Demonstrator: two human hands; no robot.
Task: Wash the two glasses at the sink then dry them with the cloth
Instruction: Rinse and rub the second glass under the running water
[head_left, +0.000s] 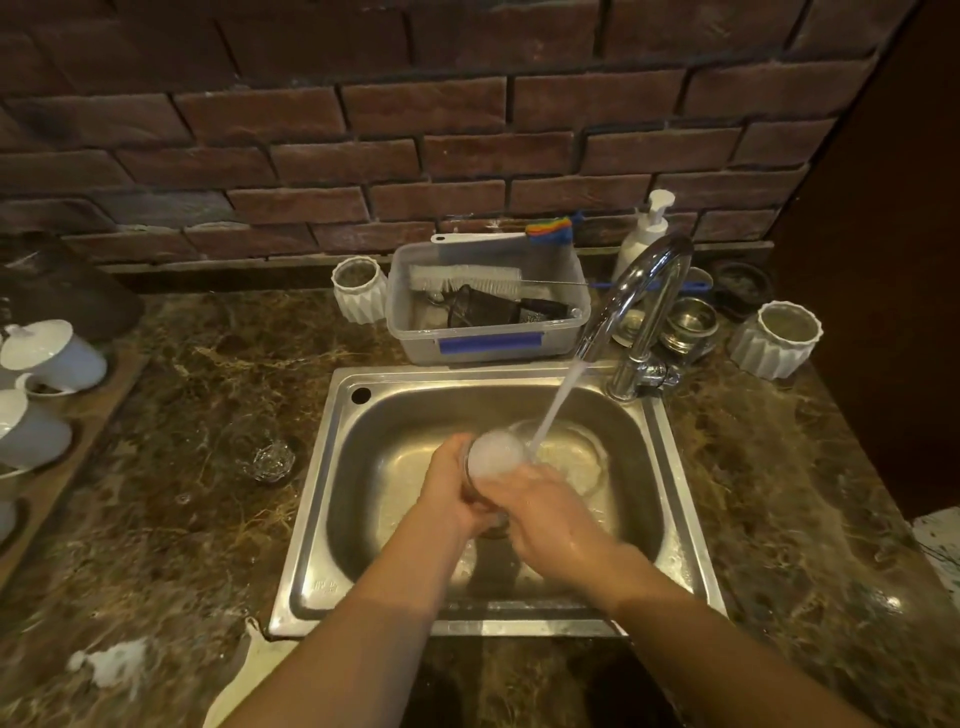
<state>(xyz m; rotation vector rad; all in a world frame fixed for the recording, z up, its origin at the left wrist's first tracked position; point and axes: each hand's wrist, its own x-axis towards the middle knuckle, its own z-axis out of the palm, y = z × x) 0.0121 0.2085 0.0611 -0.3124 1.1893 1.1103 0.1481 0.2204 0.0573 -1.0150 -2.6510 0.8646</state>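
Observation:
Over the steel sink both hands wrap one glass, whose mouth is full of white foam. My left hand grips its left side, and my right hand grips it from the right and below. Water runs from the chrome tap and falls just right of the glass rim. A second clear glass stands on the marble counter left of the sink. A pale cloth hangs at the counter's front edge, partly hidden by my left forearm.
Behind the sink sits a plastic tub with brushes. A soap pump bottle, metal cups and white ribbed pots stand around the tap. White lidded cups fill a wooden tray at left. Foam lies on the counter.

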